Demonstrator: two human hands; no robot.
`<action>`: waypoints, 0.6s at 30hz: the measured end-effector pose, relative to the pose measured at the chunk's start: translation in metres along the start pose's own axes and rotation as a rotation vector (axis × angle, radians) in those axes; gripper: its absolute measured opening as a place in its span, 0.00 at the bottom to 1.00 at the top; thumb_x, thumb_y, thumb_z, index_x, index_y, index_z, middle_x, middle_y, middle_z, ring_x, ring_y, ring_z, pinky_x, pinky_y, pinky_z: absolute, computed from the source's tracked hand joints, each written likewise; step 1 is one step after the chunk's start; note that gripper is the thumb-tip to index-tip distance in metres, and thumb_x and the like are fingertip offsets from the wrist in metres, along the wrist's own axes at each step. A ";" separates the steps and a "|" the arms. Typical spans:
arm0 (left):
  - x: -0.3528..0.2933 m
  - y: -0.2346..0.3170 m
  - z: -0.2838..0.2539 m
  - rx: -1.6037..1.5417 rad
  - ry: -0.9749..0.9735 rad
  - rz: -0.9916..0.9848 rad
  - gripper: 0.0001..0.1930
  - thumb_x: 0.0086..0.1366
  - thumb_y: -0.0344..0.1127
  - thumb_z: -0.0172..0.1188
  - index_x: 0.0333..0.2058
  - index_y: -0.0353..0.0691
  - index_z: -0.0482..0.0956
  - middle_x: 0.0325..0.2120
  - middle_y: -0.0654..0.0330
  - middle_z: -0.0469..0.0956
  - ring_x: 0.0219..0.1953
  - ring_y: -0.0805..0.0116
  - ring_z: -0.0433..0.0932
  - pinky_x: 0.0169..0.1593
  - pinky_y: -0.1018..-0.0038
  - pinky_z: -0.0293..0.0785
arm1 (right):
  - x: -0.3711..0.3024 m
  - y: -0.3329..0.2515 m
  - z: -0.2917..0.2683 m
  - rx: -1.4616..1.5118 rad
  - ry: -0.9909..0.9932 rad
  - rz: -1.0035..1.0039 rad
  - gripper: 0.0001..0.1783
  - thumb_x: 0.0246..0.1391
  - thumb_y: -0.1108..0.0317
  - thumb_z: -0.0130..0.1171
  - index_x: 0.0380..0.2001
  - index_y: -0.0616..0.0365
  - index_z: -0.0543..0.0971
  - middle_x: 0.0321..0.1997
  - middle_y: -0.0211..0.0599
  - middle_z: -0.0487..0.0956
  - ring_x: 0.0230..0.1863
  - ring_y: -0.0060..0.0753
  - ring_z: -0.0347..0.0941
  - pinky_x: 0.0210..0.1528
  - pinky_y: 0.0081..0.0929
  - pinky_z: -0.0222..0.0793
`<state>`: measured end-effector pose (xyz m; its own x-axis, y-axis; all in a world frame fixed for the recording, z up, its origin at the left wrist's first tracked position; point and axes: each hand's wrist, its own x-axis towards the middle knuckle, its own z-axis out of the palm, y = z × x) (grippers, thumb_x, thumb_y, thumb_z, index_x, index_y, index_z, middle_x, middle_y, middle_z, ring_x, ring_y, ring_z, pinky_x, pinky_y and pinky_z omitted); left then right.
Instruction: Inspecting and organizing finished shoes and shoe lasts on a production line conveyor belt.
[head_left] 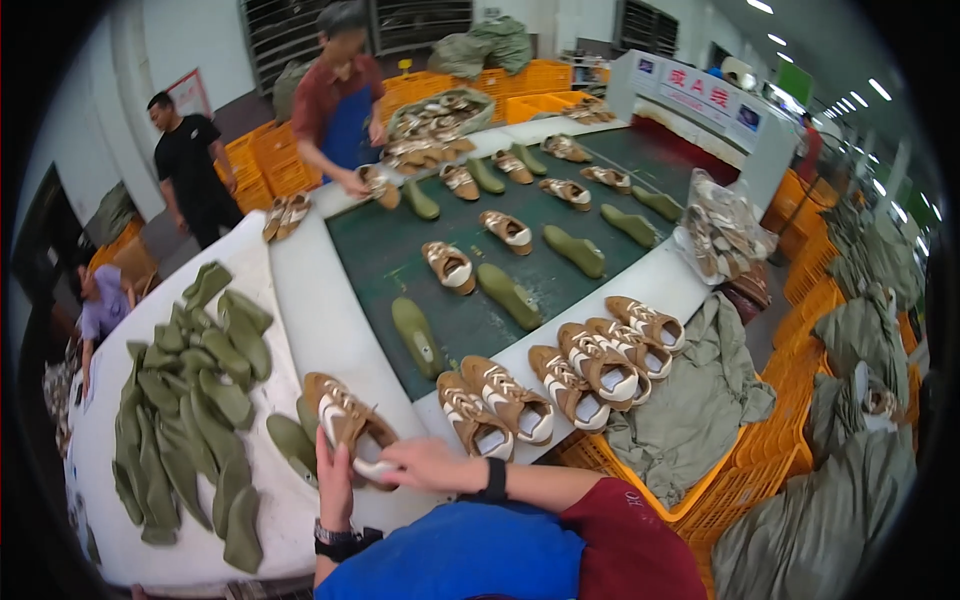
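A brown and white sneaker point(345, 412) with laces is held over the white table, its toe pointing away from me. My left hand point(334, 484) grips its left side near the heel. Across from it, my right hand point(425, 466) has its fingers at the heel and collar opening; its fingertips are partly hidden. Beside my left hand lies a green shoe last point(290, 442). Further left is a large pile of green shoe lasts point(190, 390). Along the near white ledge, several matching sneakers point(578, 385) stand in a row.
A dark green conveyor belt point(375, 290) carries sneakers and shoe lasts. Across it, a person in a blue apron point(350, 140) holds a sneaker. Another person in black point(190, 165) stands at the left. Orange crates point(715, 490) and grey-green cloth point(690, 400) are at my right, near a bag of shoes point(720, 235).
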<state>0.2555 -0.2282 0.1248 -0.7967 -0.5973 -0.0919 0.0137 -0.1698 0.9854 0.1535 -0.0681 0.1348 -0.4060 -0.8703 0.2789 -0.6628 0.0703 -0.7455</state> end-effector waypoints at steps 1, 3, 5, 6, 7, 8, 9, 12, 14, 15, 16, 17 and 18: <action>0.002 0.002 -0.005 0.059 -0.036 -0.078 0.32 0.63 0.35 0.51 0.62 0.35 0.48 0.47 0.58 0.67 0.45 0.71 0.67 0.48 0.78 0.64 | -0.009 0.008 -0.008 0.021 0.098 -0.027 0.13 0.48 0.58 0.56 0.34 0.55 0.76 0.29 0.43 0.76 0.35 0.49 0.73 0.37 0.41 0.67; 0.025 -0.033 -0.037 0.203 0.088 0.146 0.28 0.63 0.36 0.52 0.59 0.34 0.55 0.42 0.58 0.70 0.44 0.71 0.68 0.48 0.78 0.64 | -0.021 0.011 -0.032 -0.001 0.102 0.002 0.14 0.47 0.60 0.57 0.36 0.55 0.76 0.33 0.42 0.77 0.36 0.47 0.73 0.38 0.39 0.68; 0.042 -0.075 -0.088 0.312 0.235 0.239 0.27 0.62 0.35 0.54 0.57 0.32 0.58 0.43 0.53 0.71 0.45 0.66 0.69 0.50 0.74 0.64 | -0.032 0.014 -0.056 0.009 0.052 0.067 0.14 0.46 0.62 0.59 0.35 0.57 0.77 0.34 0.41 0.77 0.36 0.45 0.73 0.39 0.37 0.68; 0.040 -0.090 -0.111 0.546 0.356 0.248 0.26 0.62 0.36 0.54 0.56 0.31 0.60 0.44 0.50 0.70 0.47 0.61 0.69 0.52 0.70 0.63 | -0.036 0.018 -0.063 -0.035 0.064 0.086 0.14 0.45 0.62 0.59 0.35 0.57 0.77 0.34 0.41 0.77 0.36 0.45 0.73 0.39 0.36 0.68; 0.037 -0.100 -0.127 0.784 0.471 0.253 0.26 0.62 0.37 0.54 0.55 0.30 0.61 0.45 0.46 0.70 0.48 0.55 0.69 0.54 0.66 0.63 | -0.037 0.023 -0.072 -0.079 0.082 0.100 0.14 0.45 0.62 0.59 0.35 0.58 0.77 0.34 0.40 0.77 0.36 0.45 0.73 0.39 0.36 0.69; 0.030 -0.114 -0.139 0.780 0.500 0.237 0.26 0.62 0.37 0.54 0.55 0.30 0.61 0.45 0.46 0.70 0.48 0.55 0.69 0.54 0.66 0.63 | -0.038 0.029 -0.081 -0.135 0.106 0.093 0.15 0.45 0.62 0.60 0.35 0.59 0.77 0.34 0.41 0.77 0.35 0.44 0.73 0.38 0.34 0.69; 0.020 -0.129 -0.150 0.909 0.526 0.179 0.26 0.62 0.40 0.53 0.54 0.30 0.62 0.46 0.44 0.69 0.50 0.52 0.67 0.55 0.63 0.60 | -0.036 0.036 -0.089 -0.189 0.133 0.088 0.15 0.45 0.63 0.61 0.35 0.60 0.77 0.34 0.42 0.77 0.34 0.44 0.74 0.36 0.32 0.69; -0.006 -0.146 -0.161 1.095 0.505 0.059 0.28 0.62 0.46 0.51 0.54 0.31 0.63 0.48 0.42 0.68 0.53 0.47 0.64 0.58 0.59 0.56 | -0.017 0.049 -0.116 -0.221 0.144 0.199 0.16 0.44 0.62 0.60 0.36 0.60 0.77 0.35 0.43 0.77 0.35 0.45 0.74 0.39 0.35 0.70; -0.023 -0.161 -0.169 1.244 0.482 -0.034 0.29 0.61 0.49 0.50 0.55 0.34 0.62 0.54 0.44 0.63 0.58 0.45 0.57 0.60 0.56 0.50 | 0.007 0.059 -0.133 -0.222 0.126 0.223 0.17 0.44 0.62 0.61 0.36 0.61 0.77 0.35 0.45 0.77 0.35 0.46 0.74 0.39 0.36 0.69; -0.034 -0.169 -0.165 1.237 0.495 -0.048 0.29 0.61 0.49 0.50 0.55 0.34 0.62 0.54 0.44 0.63 0.58 0.45 0.57 0.60 0.56 0.50 | 0.022 0.068 -0.141 -0.223 0.108 0.229 0.17 0.44 0.62 0.61 0.37 0.61 0.77 0.35 0.46 0.77 0.36 0.46 0.74 0.39 0.36 0.69; -0.044 -0.170 -0.152 1.386 0.516 -0.071 0.29 0.62 0.48 0.50 0.56 0.36 0.61 0.56 0.45 0.60 0.59 0.44 0.54 0.60 0.54 0.49 | 0.040 0.077 -0.148 -0.234 0.071 0.245 0.18 0.44 0.62 0.61 0.37 0.61 0.78 0.35 0.48 0.77 0.36 0.47 0.74 0.40 0.36 0.69; -0.051 -0.172 -0.145 1.534 0.533 -0.095 0.28 0.62 0.48 0.50 0.57 0.38 0.61 0.58 0.46 0.57 0.60 0.43 0.52 0.60 0.52 0.49 | 0.060 0.084 -0.153 -0.205 0.042 0.278 0.18 0.44 0.62 0.61 0.36 0.62 0.78 0.35 0.49 0.78 0.37 0.48 0.75 0.41 0.36 0.69; -0.052 -0.177 -0.146 1.501 0.552 -0.070 0.28 0.61 0.47 0.50 0.57 0.42 0.60 0.60 0.48 0.53 0.62 0.42 0.49 0.60 0.50 0.47 | 0.083 0.092 -0.155 -0.205 0.014 0.296 0.18 0.43 0.61 0.60 0.37 0.62 0.78 0.35 0.50 0.78 0.38 0.48 0.75 0.42 0.35 0.69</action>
<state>0.3829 -0.2811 -0.0658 -0.4600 -0.8754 0.1486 -0.8558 0.4817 0.1888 -0.0384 -0.0582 0.1827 -0.6069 -0.7909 0.0786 -0.6271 0.4157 -0.6587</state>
